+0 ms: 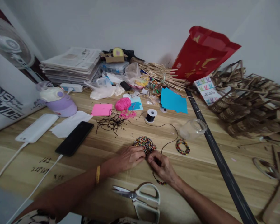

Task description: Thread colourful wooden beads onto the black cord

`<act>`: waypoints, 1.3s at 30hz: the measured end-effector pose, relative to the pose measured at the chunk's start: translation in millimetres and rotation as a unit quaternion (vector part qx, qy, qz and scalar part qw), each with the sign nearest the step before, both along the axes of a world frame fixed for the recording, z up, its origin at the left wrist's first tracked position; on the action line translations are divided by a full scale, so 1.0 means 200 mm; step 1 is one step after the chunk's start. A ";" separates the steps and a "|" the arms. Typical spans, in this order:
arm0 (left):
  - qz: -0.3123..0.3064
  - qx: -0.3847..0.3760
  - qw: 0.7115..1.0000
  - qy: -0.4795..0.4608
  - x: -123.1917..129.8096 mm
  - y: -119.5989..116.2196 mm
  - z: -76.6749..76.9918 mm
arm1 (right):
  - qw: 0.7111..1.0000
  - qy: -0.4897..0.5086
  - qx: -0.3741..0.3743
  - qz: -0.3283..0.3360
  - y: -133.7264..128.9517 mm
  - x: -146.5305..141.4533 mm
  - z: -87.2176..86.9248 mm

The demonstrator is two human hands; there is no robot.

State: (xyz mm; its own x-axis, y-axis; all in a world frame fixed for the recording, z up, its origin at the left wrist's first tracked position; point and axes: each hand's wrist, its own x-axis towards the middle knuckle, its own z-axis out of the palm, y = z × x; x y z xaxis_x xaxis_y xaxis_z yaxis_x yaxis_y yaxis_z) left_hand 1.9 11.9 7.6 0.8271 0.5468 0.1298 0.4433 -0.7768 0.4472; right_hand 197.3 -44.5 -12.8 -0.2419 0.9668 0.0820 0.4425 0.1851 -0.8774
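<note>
Just past where the right hand [163,166] pinches a black cord [177,133], a pile of small colorful beads [144,143], left hand [132,157] curled at its near edge, cannot tell if it holds any, strung beads [162,183] just below the pinch, scissors [132,195] farther below

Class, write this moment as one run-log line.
left hand: at bead pile | right hand: beside bead pile, grip unclear | cord: running from spool toward right hand | scissors: lying unheld

The table [121,141] bears handwritten "165" and "258369", the large white box [7,76] "ENS", the patterned carton [205,88] apparently "COFFEE".
</note>
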 end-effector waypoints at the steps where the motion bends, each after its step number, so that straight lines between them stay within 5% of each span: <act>1: 0.002 -0.010 1.000 -0.011 0.00 0.00 -0.01 | 1.000 0.003 -0.003 -0.001 0.00 0.00 0.00; 8: 0.098 -0.205 0.967 -0.120 0.03 0.02 -0.05 | 0.997 0.055 -0.049 -0.025 0.01 0.01 -0.01; 16: 0.090 -0.382 0.903 -0.178 0.04 0.04 -0.06 | 0.995 0.079 -0.061 -0.018 0.01 0.02 -0.01; 23: 0.105 -0.422 0.881 -0.186 0.03 0.05 -0.07 | 0.995 0.081 -0.059 -0.002 0.01 0.01 -0.01; 39: 0.080 -0.409 0.888 -0.193 0.03 0.05 -0.09 | 0.998 0.057 -0.036 0.008 0.00 0.01 0.00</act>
